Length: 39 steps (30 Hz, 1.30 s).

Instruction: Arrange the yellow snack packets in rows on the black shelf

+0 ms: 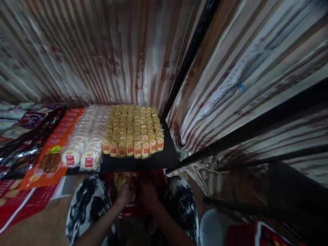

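Both forearms reach down between the knees into a red plastic basket [163, 175] below the table edge. On the left side of the basket, my left hand [125, 194] is beside small yellowish wrapped packs [120, 180]. Close to it on the right is my right hand [148, 194], in deep shadow. The fingers of both hands are too dark and blurred to show what they hold, if anything. Just above the basket, rows of small yellow wrapped packs with red labels [137, 148] stand on the black table [169, 143].
Left of the yellow packs lie rows of round white wrapped packs [89, 160], an orange bag [48, 160] and dark shiny bags [23, 150]. A red basket [28, 208] stands lower left, a pale stool [214, 227] lower right. Striped curtains [115, 51] and black bars [194, 44] enclose the table.
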### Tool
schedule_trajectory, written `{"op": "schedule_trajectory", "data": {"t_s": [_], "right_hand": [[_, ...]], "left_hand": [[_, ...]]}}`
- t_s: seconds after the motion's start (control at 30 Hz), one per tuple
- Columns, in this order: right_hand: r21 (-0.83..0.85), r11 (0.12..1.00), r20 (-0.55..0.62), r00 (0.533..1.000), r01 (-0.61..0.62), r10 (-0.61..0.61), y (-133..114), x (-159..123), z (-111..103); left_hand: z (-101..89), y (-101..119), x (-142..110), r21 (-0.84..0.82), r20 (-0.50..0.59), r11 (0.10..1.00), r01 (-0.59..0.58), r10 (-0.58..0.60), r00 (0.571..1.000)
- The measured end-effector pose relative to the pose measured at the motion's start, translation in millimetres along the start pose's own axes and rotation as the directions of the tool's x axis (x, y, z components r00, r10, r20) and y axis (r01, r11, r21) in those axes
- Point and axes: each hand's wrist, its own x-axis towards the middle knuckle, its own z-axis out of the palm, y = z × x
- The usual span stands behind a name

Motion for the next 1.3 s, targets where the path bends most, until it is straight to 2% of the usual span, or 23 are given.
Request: {"op": "schedule_trajectory", "data": {"t_s": [0.17,0.27,0.4,0.5,0.6,0.73,0.93,1.03,1.17,1.23,1.3], "right_hand": [[0.124,0.98,0.026,0.987,0.154,-0.159,4.6,-22.9,-23.1],[0.178,0.968,0.004,0.983,0.18,-0.183,3.7,-32.2,-30.3],[0.304,0.931,-0.152,0.975,0.204,-0.164,-10.4,-37.6,-46.2],[0.406,0.873,-0.276,0.947,0.27,-0.165,-30.1,-35.3,-61.1],[0.454,0.848,-0.332,0.935,0.273,-0.124,-52.4,-27.2,-69.9],[0.414,0.863,-0.363,0.922,0.291,-0.137,-79.7,-9.1,-64.3],[0.593,0.702,-0.34,0.913,0.394,-0.226,-116.1,26.1,-35.5],[0.623,0.676,-0.345,0.914,0.394,-0.215,-133.3,41.4,-27.6],[0.512,0.79,-0.384,0.912,0.338,-0.142,-150.2,54.0,-29.2],[0.402,0.854,-0.423,0.894,0.331,-0.148,-155.3,57.0,-32.2],[0.304,0.898,-0.437,0.884,0.318,-0.165,-159.0,58.2,-34.8]], "left_hand": [[-35.1,32.1,-25.7,-0.037,0.086,0.964,-0.263,0.265,0.96],[-54.4,49.9,-38.6,-0.047,0.1,0.94,-0.337,0.34,0.935],[-73.3,66.3,-45.7,-0.086,-0.001,0.941,-0.328,0.329,0.944],[-82.5,70.0,-45.5,-0.251,-0.179,0.901,-0.354,0.316,0.932],[-90.1,66.7,-44.5,-0.39,-0.312,0.852,-0.35,0.236,0.921],[-103.5,54.7,-42.0,-0.365,-0.361,0.876,-0.316,0.18,0.915],[-130.0,33.7,-34.5,-0.218,-0.555,0.93,-0.297,0.132,0.822],[-136.3,26.8,-34.3,-0.194,-0.627,0.932,-0.307,0.123,0.769],[-131.1,18.7,-36.0,-0.122,-0.715,0.918,-0.378,0.183,0.675],[-125.0,14.2,-34.5,-0.14,-0.707,0.9,-0.414,0.201,0.678],[-119.3,10.3,-30.7,-0.202,-0.661,0.885,-0.42,0.193,0.725]]}}
